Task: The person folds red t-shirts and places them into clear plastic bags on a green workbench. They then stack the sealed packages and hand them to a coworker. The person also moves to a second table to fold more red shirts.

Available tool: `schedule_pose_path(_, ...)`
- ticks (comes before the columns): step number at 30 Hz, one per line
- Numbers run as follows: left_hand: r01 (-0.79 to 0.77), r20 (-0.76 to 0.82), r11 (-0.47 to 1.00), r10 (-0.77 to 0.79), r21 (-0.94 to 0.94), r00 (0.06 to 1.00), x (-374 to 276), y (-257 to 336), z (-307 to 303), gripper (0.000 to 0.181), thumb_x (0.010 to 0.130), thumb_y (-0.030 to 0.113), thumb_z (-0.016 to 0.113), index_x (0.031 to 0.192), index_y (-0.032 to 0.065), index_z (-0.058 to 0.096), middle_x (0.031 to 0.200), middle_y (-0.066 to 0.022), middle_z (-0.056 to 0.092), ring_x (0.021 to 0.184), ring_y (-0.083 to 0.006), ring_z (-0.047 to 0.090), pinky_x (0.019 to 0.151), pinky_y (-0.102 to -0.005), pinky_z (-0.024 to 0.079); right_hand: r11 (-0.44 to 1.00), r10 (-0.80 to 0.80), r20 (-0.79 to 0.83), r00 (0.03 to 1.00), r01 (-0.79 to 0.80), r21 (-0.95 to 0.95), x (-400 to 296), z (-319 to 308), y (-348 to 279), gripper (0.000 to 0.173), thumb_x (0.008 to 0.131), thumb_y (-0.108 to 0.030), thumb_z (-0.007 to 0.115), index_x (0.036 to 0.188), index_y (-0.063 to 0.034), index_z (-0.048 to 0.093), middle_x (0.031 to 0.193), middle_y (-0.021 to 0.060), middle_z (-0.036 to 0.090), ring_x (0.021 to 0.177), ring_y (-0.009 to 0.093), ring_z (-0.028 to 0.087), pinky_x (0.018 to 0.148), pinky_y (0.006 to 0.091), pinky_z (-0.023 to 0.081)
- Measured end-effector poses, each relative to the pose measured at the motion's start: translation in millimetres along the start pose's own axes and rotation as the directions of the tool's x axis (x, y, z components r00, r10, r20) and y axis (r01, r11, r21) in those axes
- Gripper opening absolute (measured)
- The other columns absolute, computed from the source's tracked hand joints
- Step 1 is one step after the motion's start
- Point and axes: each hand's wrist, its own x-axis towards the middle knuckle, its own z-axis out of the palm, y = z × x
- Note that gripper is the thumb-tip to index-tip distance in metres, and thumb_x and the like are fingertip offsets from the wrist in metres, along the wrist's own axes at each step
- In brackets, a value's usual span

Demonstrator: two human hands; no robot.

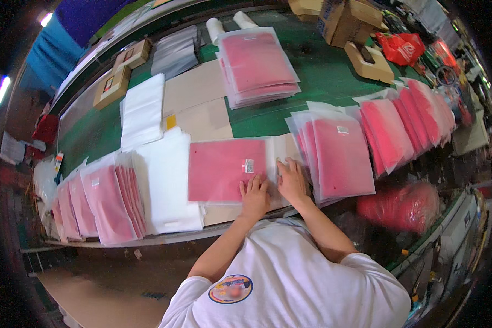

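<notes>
A flat pink item in a translucent plastic bag (221, 170) lies crosswise before me, with a small silvery label near its right end. My left hand (255, 197) rests on the bag's lower right part, fingers slightly apart. On the right, my right hand (292, 180) touches the bag's pale end flap with its fingertips; whether it pinches the plastic cannot be told. Just left of this bag lies a stack of white plastic bags (172, 184). To the right of my right hand is a fanned pile of bagged pink items (344, 160).
More bagged pink items (108, 201) lean at the left, and others (387, 131) at the far right. Another pile (256, 61) lies behind. A cardboard box (348, 22), a red plastic bag (401, 47) and grey bags (174, 53) are farther back. The table's front edge (225, 225) runs near my body.
</notes>
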Motion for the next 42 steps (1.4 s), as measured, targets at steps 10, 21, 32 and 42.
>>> schedule_pose_path(10,0.293,-0.102,0.952,-0.284,0.089,0.954,-13,-27,-24,0.06,0.083,0.021,0.068,0.139,0.0124,0.052,0.155,-0.0134,0.035,0.143,-0.0379,0.032,0.108,-0.074,0.023,0.977,-0.197,0.11,0.974,0.204,-0.055,19,12,-14,0.057,0.083,-0.01,0.063,0.14,-0.0129,0.054,0.15,0.0217,0.036,0.136,0.044,0.037,0.111,0.0562,0.033)
schedule_pose_path(21,0.342,-0.08,0.938,-0.337,0.059,0.938,-33,-30,-33,0.057,0.091,0.026,0.062,0.144,0.0142,0.048,0.158,-0.0111,0.033,0.145,-0.0376,0.029,0.11,-0.0738,0.021,0.954,-0.299,0.15,0.942,0.293,0.063,32,24,-11,0.045,0.09,-0.015,0.06,0.135,-0.0115,0.058,0.142,0.0177,0.047,0.133,0.038,0.043,0.111,0.0507,0.036)
schedule_pose_path(32,0.37,-0.205,0.913,-0.334,0.17,0.92,-29,-89,-62,0.057,0.092,0.036,0.062,0.142,0.0122,0.05,0.155,-0.0118,0.037,0.142,-0.0373,0.033,0.11,-0.0713,0.021,0.976,-0.172,0.103,0.98,0.183,-0.114,34,10,16,0.039,0.088,-0.02,0.062,0.127,-0.0115,0.064,0.137,0.0153,0.053,0.129,0.036,0.047,0.107,0.0501,0.039)
schedule_pose_path(42,0.127,-0.139,0.978,-0.105,0.164,0.985,-14,-80,-49,0.057,0.093,0.04,0.061,0.141,0.0099,0.051,0.154,-0.0131,0.038,0.141,-0.037,0.035,0.109,-0.072,0.023,0.979,-0.202,0.028,0.979,0.203,-0.037,11,41,-22,0.039,0.091,-0.023,0.061,0.127,-0.0107,0.062,0.136,0.0172,0.051,0.129,0.039,0.044,0.106,0.0519,0.038)
